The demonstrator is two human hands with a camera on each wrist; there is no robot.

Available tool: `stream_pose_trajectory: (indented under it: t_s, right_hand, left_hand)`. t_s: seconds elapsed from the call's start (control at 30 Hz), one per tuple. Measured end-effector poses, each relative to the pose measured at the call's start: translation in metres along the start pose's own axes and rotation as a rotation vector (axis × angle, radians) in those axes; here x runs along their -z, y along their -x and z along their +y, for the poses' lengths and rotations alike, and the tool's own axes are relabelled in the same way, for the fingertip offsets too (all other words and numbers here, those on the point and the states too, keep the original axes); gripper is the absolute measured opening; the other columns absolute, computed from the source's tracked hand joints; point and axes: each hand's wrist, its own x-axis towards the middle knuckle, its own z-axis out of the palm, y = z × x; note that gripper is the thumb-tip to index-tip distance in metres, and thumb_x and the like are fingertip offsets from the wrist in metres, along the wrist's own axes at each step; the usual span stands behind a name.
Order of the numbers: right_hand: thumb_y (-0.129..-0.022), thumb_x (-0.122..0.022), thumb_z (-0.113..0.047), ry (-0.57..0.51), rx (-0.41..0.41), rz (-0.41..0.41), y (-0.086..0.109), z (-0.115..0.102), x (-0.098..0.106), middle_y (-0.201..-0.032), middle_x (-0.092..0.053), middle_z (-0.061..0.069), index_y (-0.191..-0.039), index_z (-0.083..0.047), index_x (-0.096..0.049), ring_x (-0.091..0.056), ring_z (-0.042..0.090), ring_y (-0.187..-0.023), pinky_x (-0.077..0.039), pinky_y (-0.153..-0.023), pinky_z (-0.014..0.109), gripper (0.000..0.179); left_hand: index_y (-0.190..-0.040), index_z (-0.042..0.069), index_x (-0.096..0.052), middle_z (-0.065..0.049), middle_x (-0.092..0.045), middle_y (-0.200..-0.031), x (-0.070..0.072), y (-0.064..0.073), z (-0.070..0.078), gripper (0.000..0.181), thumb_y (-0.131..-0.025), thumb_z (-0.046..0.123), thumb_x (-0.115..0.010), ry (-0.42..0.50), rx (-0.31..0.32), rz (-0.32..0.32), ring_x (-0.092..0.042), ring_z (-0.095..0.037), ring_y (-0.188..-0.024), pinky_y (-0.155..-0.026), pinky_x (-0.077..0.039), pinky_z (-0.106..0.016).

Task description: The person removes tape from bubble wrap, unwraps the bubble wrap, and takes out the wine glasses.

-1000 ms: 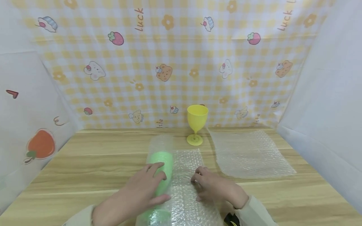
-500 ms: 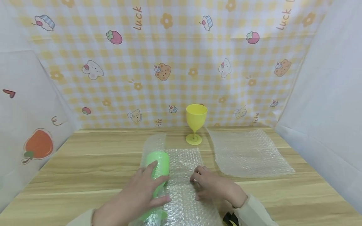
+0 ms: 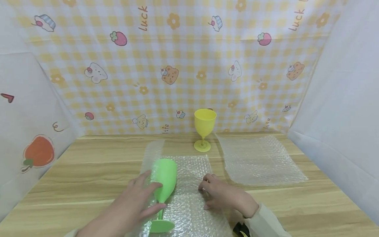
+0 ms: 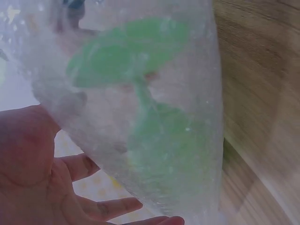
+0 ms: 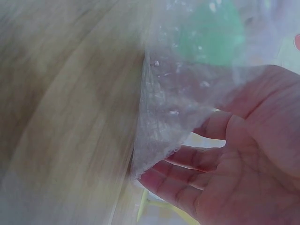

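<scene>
A green plastic goblet (image 3: 166,177) lies on its side on a sheet of bubble wrap (image 3: 189,194), its bowl pointing away and its foot toward me. A loose flap of the wrap (image 3: 152,154) stands along the goblet's left side. My left hand (image 3: 127,200) is at that flap beside the bowl and stem, fingers spread; in the left wrist view its straight fingers (image 4: 117,206) show at the wrap's edge, with the goblet seen through the film. My right hand (image 3: 225,197) rests on the sheet's right edge, fingers loosely bent; the wrap partly covers them in the right wrist view.
A yellow goblet (image 3: 205,123) stands upright at the back, near the checked cloth backdrop (image 3: 189,56). Another bubble wrap sheet (image 3: 260,161) lies flat at the back right. A small black and yellow item (image 3: 241,228) is by the right sleeve.
The flap that covered the green goblet has been drawn off to the left with my left hand, leaving most of the goblet bare. The right hand has stayed in place.
</scene>
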Motion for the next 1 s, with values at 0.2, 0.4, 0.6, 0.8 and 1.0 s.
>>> stream_pose_trajectory:
  t_s: [0.2, 0.4, 0.6, 0.8, 1.0]
  right_hand:
    - [-0.073, -0.075, -0.028, 0.006, -0.003, 0.012, 0.001, 0.001, -0.001, -0.112, -0.049, 0.002, -0.113, -0.011, -0.059, -0.048, 0.013, -0.097, -0.049, -0.080, 0.024, 0.046]
    - [-0.073, -0.075, -0.027, 0.001, 0.001, 0.010, 0.000, 0.000, -0.001, -0.110, -0.049, 0.001, -0.113, -0.009, -0.059, -0.046, 0.012, -0.095, -0.048, -0.077, 0.022, 0.047]
    - [-0.073, -0.075, -0.028, 0.000, -0.001, 0.008, 0.001, -0.001, 0.000, -0.111, -0.049, 0.001, -0.114, -0.009, -0.059, -0.046, 0.012, -0.095, -0.049, -0.077, 0.023, 0.047]
    - [-0.074, -0.075, -0.027, 0.001, -0.006, 0.008, 0.001, -0.001, 0.000, -0.111, -0.049, 0.001, -0.114, -0.010, -0.059, -0.046, 0.011, -0.095, -0.049, -0.077, 0.023, 0.047]
    - [-0.074, -0.075, -0.027, 0.003, -0.008, 0.008, 0.001, -0.002, 0.000, -0.111, -0.049, 0.001, -0.114, -0.010, -0.059, -0.047, 0.011, -0.095, -0.049, -0.077, 0.023, 0.046]
  left_hand:
    - [-0.124, 0.017, -0.055, -0.021, -0.037, -0.142, 0.004, 0.009, -0.014, 0.053, -0.083, 0.050, -0.062, 0.049, 0.082, 0.007, -0.045, -0.047, -0.120, -0.081, -0.048, -0.062]
    - [-0.127, 0.010, -0.049, -0.024, -0.036, -0.141, 0.005, 0.021, -0.038, 0.055, -0.083, 0.038, -0.067, 0.070, 0.131, -0.018, -0.045, -0.046, -0.120, -0.083, -0.047, -0.059]
    - [-0.133, 0.003, -0.041, -0.027, -0.034, -0.141, 0.007, 0.029, -0.065, 0.068, -0.081, 0.037, -0.069, 0.098, 0.193, -0.124, -0.041, -0.049, -0.121, -0.087, -0.043, -0.062]
    - [-0.136, -0.001, -0.034, -0.030, -0.036, -0.138, 0.004, 0.038, -0.092, 0.083, -0.072, 0.032, -0.076, 0.165, 0.204, -0.189, -0.036, -0.052, -0.122, -0.089, -0.039, -0.065]
    - [-0.139, -0.003, -0.031, -0.037, -0.028, -0.140, 0.002, 0.042, -0.108, 0.094, -0.068, 0.038, -0.077, 0.168, 0.250, -0.295, -0.029, -0.062, -0.120, -0.084, -0.038, -0.070]
